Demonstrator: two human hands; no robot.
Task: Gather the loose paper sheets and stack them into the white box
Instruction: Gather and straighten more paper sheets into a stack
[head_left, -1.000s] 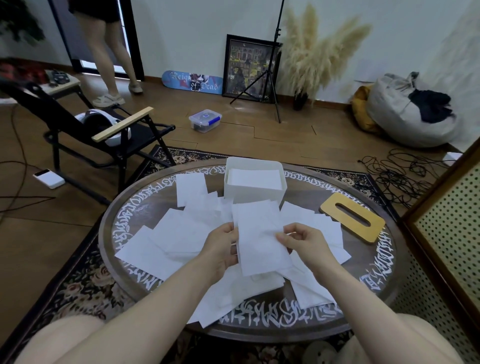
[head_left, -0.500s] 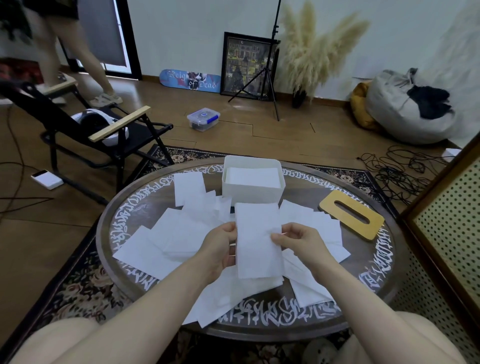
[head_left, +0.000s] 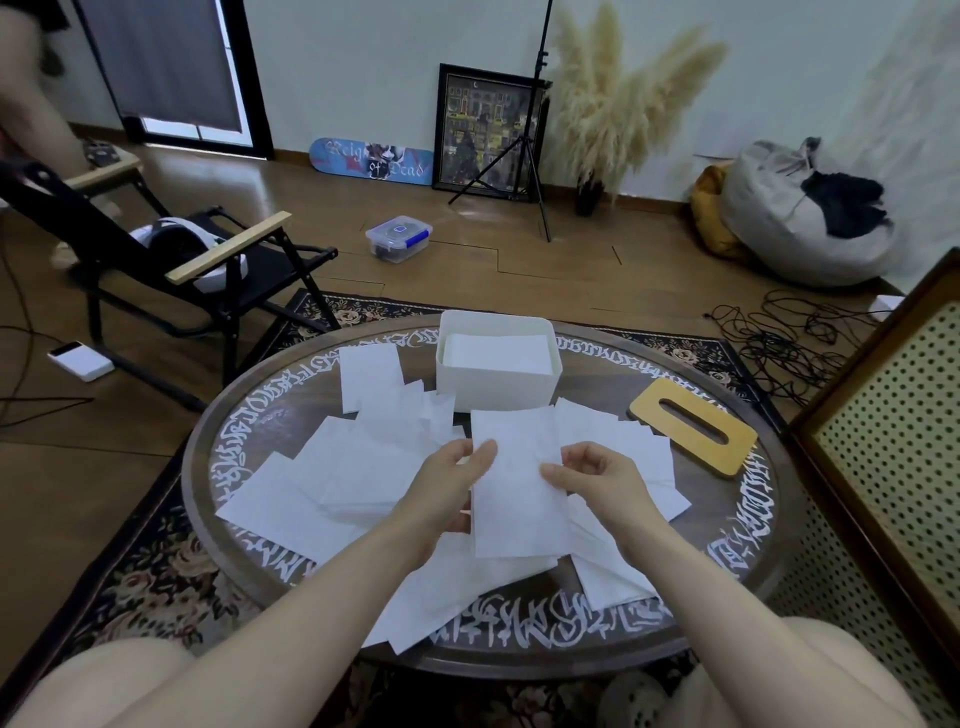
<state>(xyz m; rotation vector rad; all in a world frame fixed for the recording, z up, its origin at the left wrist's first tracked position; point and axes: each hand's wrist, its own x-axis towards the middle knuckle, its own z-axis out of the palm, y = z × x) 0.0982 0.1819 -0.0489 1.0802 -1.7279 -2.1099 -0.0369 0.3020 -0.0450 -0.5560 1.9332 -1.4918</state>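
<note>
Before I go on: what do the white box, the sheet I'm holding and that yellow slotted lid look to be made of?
White box: likely matte plastic, with smooth walls and rounded corners. Held sheet: thin, soft paper, possibly tissue, bending between left hand and right hand. Slotted lid: probably pale wood or bamboo, flat and satin.

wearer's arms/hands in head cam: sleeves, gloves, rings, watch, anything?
Nothing worn that shows. The left hand and right hand are bare: no gloves, and no rings visible. Both forearms are bare from wrist to the frame's lower edge, with no sleeves, watch, straps, cables or markings in view.
</note>
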